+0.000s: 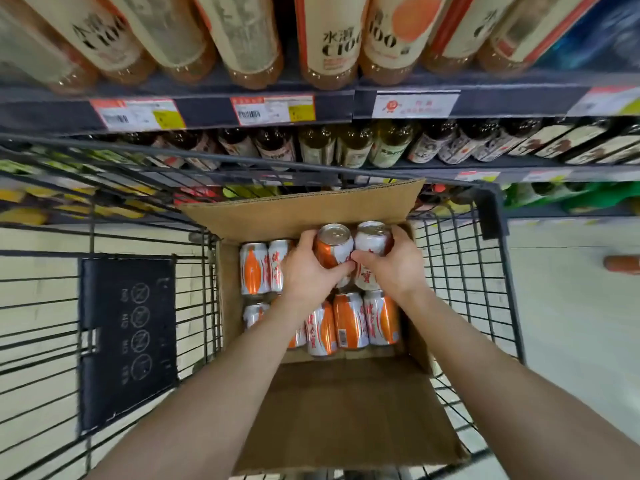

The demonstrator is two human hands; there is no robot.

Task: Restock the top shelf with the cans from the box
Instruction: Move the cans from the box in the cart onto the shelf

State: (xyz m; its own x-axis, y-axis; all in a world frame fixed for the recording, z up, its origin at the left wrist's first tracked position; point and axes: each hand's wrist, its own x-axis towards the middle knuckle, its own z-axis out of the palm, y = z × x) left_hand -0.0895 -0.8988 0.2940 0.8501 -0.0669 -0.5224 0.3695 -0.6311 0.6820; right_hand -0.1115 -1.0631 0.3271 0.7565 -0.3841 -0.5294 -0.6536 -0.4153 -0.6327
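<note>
In the open box in the cart, many cans lie on their sides, lengthwise toward the shelves, so most restocking looks undone, while the left hand curls fingers round an orange can and the right hand round a white can, both upright, tops up.

Both arms reach fwd, side by side; L hand grips orange can, R hand grips white can.
</note>
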